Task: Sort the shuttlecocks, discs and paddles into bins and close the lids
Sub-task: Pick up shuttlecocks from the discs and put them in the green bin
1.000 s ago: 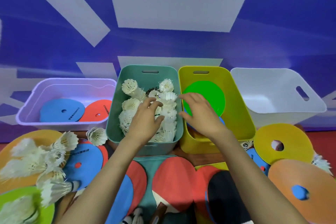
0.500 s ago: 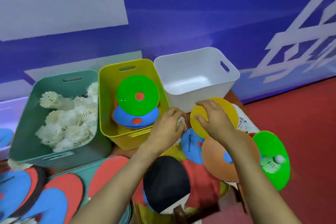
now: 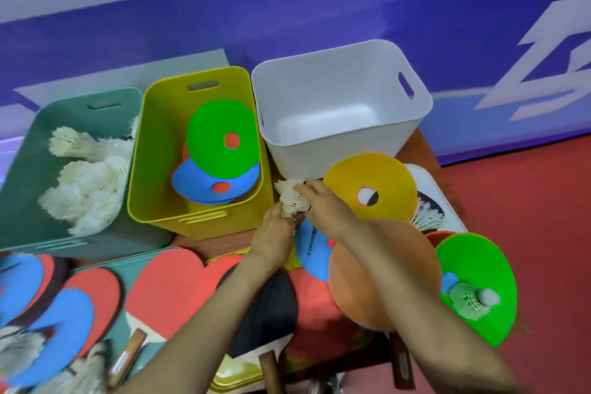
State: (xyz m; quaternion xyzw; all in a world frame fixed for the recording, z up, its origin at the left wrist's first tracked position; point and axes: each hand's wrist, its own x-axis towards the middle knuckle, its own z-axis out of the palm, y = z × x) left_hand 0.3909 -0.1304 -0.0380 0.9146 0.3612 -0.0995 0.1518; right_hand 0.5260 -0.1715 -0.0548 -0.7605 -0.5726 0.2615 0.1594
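Both hands meet on one white shuttlecock [image 3: 287,197] that sits on the desk [image 3: 204,243] in the gap between the front corners of the yellow bin [image 3: 204,224] and the white bin [image 3: 319,150]. The left hand [image 3: 273,233] has its fingers [image 3: 279,216] curled close around the lower end. The right hand [image 3: 326,208] bends its fingers [image 3: 303,190] over the feathers from above in a narrow pinch, just beside the yellow disc [image 3: 383,179].
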